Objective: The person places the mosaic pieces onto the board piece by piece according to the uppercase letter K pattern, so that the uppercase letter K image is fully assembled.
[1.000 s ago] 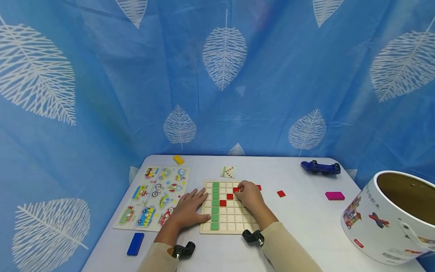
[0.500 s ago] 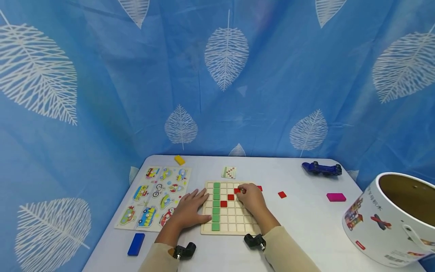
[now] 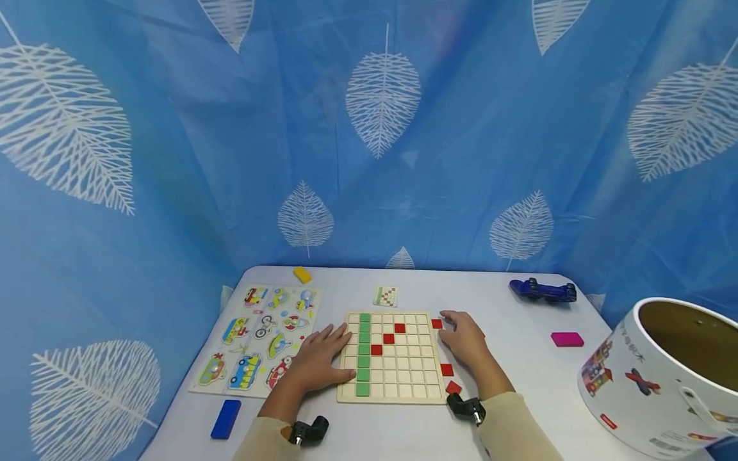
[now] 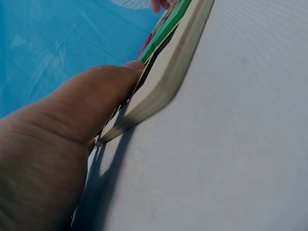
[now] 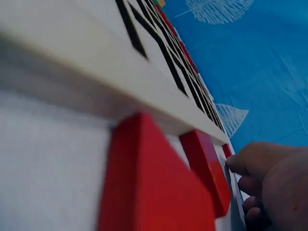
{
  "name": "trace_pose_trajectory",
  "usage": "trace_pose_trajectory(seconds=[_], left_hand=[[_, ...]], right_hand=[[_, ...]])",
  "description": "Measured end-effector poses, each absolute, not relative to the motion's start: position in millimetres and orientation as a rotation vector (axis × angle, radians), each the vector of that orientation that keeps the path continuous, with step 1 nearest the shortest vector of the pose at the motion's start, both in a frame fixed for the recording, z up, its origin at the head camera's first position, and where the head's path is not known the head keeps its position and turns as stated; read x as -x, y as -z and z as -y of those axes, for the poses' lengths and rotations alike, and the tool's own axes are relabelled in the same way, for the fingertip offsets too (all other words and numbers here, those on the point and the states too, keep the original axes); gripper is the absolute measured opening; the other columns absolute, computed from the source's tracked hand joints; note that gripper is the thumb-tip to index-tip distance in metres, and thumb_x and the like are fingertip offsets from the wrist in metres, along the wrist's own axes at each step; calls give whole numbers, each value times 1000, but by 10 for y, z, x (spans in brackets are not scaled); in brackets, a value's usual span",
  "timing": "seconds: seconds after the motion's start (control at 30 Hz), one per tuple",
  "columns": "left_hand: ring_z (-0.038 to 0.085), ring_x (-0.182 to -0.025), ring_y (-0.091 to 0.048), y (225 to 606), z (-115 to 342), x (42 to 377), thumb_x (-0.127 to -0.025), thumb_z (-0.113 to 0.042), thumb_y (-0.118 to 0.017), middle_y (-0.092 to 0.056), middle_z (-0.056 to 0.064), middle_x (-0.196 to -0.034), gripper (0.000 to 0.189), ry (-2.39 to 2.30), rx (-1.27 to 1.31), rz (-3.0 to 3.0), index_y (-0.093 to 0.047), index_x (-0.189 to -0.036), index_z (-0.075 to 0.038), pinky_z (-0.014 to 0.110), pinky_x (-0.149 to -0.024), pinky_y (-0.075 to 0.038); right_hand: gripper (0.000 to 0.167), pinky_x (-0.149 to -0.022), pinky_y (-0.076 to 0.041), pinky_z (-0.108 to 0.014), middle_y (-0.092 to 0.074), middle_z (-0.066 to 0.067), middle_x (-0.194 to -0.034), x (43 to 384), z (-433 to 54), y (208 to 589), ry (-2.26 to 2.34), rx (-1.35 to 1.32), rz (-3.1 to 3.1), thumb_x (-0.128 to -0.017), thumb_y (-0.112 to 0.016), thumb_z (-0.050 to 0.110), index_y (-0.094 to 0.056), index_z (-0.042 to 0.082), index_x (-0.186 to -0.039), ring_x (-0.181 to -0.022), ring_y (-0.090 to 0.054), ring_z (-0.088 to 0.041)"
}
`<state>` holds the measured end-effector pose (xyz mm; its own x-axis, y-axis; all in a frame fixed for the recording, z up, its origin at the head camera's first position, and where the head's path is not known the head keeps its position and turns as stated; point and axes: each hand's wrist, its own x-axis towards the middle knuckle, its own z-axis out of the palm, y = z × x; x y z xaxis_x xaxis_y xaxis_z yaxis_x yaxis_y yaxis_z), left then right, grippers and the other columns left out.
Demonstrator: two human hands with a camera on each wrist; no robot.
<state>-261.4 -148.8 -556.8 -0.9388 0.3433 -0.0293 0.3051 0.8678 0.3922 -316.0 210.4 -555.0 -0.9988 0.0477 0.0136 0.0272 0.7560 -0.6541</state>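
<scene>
A square wooden grid board (image 3: 403, 395) lies on the table, with a column of green tiles (image 3: 364, 349) and a diagonal of red tiles (image 3: 389, 339) set in its cells. My left hand (image 3: 317, 362) rests at the board's left edge with fingers spread; its thumb (image 4: 108, 91) lies over the rim in the left wrist view. Off the board's upper right side is a loose red tile (image 3: 437, 324). Right beside that tile is my right hand (image 3: 464, 339), index finger and thumb apart at its edge. Two more loose red tiles (image 5: 207, 168) lie along the board's right side.
Behind the board is a small pattern card (image 3: 386, 296). A vehicle picture puzzle (image 3: 256, 339) lies left, near a blue block (image 3: 225, 419) and a yellow block (image 3: 302, 275). At right are a magenta block (image 3: 567, 339), a blue toy car (image 3: 543, 291) and a white bucket (image 3: 640, 378).
My right hand has left the red tile in the diagonal's top cell and moved right, off the board, to a loose red tile. My left hand stays at the board's edge.
</scene>
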Motion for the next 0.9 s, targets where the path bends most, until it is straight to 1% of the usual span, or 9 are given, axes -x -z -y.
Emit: trace_pose_trajectory(seconds=[0.17,0.33,0.4,0.47,0.53,0.6,0.67,0.73,0.9], left_hand=[[30,-162,-21,5539,1506,2656,-83,-74,-68,-29,-4,-173,96,-569,-513,-2950,-42,-162,-25,61,-127,-18],[31,-162,-21,5556,1506,2652,-83,-74,-68,-30,-4,-173,96,-579,-514,-2946,-42,-162,-25,62,-127,-18],[31,-161,-22,5558,1507,2647,-83,-73,-69,-30,-3,-173,97,-587,-524,-2949,-43,-162,-24,63,-127,-18],[31,-161,-22,5563,1508,2640,-83,-73,-69,-31,-3,-173,96,-589,-526,-2949,-43,-162,-24,63,-127,-18],[31,-161,-22,5570,1506,2632,-83,-74,-69,-30,-4,-173,96,-582,-523,-2944,-42,-162,-25,62,-127,-18],[31,-161,-22,5575,1502,2623,-83,-74,-69,-30,-4,-173,97,-586,-520,-2940,-43,-162,-25,62,-127,-18],[30,-162,-21,5577,1496,2614,-82,-75,-69,-30,-5,-173,97,-586,-513,-2937,-43,-162,-26,61,-127,-18],[31,-162,-22,5575,1492,2609,-83,-75,-69,-30,-4,-173,97,-592,-515,-2940,-43,-162,-26,61,-127,-18],[31,-162,-22,5565,1492,2597,-83,-74,-69,-30,-5,-173,96,-606,-518,-2939,-43,-162,-26,60,-128,-18]], right_hand=[[45,-118,-39,-61,-59,-18,-146,3215,-2092,5538,-1043,-52,2913,-97,-70,18,-66,8,-141,-142,-49,-42],[32,-115,-43,-60,-62,-18,-137,3249,-2082,5508,-1034,-80,2932,-97,-72,17,-71,8,-128,-135,-54,-40],[27,-110,-47,-58,-63,-17,-130,3274,-2087,5474,-1043,-73,2956,-96,-72,16,-72,6,-121,-126,-57,-37],[25,-102,-51,-55,-65,-17,-122,3314,-2092,5429,-1072,-22,2958,-95,-72,15,-70,4,-117,-115,-60,-35],[24,-93,-52,-50,-66,-17,-115,3364,-2084,5392,-1126,53,2929,-94,-71,14,-68,2,-115,-105,-60,-32],[25,-87,-53,-46,-68,-16,-112,3419,-2045,5367,-1183,104,2884,-94,-71,15,-67,2,-116,-99,-61,-30],[27,-86,-54,-44,-69,-15,-114,3462,-1969,5360,-1242,79,2861,-95,-70,17,-67,4,-118,-99,-62,-28],[26,-85,-56,-44,-69,-14,-118,3495,-1866,5368,-1276,-24,2873,-97,-70,18,-68,5,-120,-103,-64,-28],[21,-91,-57,-48,-67,-12,-121,3507,-1632,5435,-1258,-190,2941,-97,-74,18,-72,10,-116,-109,-64,-29]])
